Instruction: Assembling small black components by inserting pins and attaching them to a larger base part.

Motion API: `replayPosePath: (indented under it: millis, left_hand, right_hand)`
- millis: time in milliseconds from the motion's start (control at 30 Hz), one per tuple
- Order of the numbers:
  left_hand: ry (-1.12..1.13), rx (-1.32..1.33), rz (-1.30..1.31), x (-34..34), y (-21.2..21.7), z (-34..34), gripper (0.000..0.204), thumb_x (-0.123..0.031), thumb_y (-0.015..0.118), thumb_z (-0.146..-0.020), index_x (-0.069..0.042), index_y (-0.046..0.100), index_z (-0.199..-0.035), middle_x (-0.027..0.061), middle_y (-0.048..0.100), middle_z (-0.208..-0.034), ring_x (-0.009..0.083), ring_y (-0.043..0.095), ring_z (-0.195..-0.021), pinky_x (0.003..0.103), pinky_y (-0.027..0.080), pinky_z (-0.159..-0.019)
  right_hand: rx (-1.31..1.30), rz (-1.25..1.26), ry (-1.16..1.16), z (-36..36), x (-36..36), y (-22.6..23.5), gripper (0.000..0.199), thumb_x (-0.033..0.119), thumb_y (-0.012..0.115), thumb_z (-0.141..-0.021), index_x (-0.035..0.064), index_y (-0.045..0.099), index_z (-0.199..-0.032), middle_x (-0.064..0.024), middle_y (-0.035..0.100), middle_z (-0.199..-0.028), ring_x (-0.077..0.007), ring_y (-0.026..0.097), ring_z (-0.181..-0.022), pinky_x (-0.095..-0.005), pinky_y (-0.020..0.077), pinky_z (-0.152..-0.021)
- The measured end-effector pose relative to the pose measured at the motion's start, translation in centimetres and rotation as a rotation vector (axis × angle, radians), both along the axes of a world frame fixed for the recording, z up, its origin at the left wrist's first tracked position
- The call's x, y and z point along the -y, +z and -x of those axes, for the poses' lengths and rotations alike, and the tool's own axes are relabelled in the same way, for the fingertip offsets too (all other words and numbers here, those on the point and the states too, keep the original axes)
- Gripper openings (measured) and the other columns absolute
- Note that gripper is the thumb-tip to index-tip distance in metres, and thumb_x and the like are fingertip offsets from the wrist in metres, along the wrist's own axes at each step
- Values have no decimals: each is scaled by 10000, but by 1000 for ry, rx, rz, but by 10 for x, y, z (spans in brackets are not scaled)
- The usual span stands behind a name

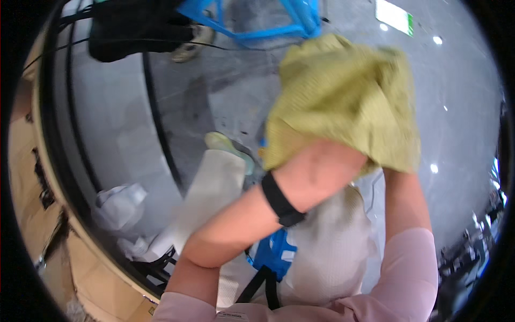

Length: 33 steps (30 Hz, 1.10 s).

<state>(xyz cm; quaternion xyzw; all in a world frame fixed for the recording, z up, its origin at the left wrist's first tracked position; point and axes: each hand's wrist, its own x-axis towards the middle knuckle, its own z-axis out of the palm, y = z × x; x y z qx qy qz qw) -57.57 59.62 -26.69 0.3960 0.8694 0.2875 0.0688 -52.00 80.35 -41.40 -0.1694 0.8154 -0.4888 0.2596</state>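
Our hands are hidden by the yellow sack, so we cannot tell how far they open or what they grip. It bunches past our knees, over glossy grey floor; farther off stands a blue frame near a shoe.

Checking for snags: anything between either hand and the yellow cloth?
Nothing visible. The left forearm and right forearm reach the lower edge of the yellow cloth unobstructed. It hides both hands, so what's underneath can't be told.
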Motion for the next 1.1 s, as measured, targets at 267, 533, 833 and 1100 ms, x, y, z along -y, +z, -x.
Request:
replayPosePath:
  millis: [267, 533, 833, 1100]
  left_hand:
    - [-41, 473, 79, -28, -7, -52, 245, -99, 480, -846, -27, 570, -1062, 193, 644, -894, 315, 663, -758, 399, 533, -662]
    - [-80, 329, 242, -25, -11, -65, 204, -122, 511, -854, -28, 598, -1013, 180, 647, -898, 331, 653, -766, 397, 533, -655]
    - [44, 397, 157, -7, -31, -71, 312, -190, 625, -800, -39, 620, -1073, 151, 624, -1053, 332, 612, -955, 419, 503, -800]
    - [2, 409, 249, -5, -37, -67, 242, -194, 612, -826, -37, 625, -1010, 159, 639, -937, 339, 628, -856, 432, 509, -743]
  right_hand:
    - [-57, 124, -49, -13, -10, 2, 551, 172, 604, -795, 103, 496, -1331, -159, 593, -1217, -333, 537, -1150, -401, 395, -1008]
    - [49, 160, -130, 2, -2, 7, 557, 174, 611, -790, 100, 495, -1330, -158, 591, -1218, -330, 535, -1152, -400, 394, -1007]
    - [148, 191, -238, -18, -13, 18, 564, 175, 619, -785, 97, 495, -1329, -156, 590, -1220, -328, 534, -1154, -399, 394, -1007]
    - [203, 240, -294, -24, -10, 25, 570, 177, 625, -781, 94, 494, -1329, -155, 588, -1221, -325, 532, -1156, -398, 393, -1007]
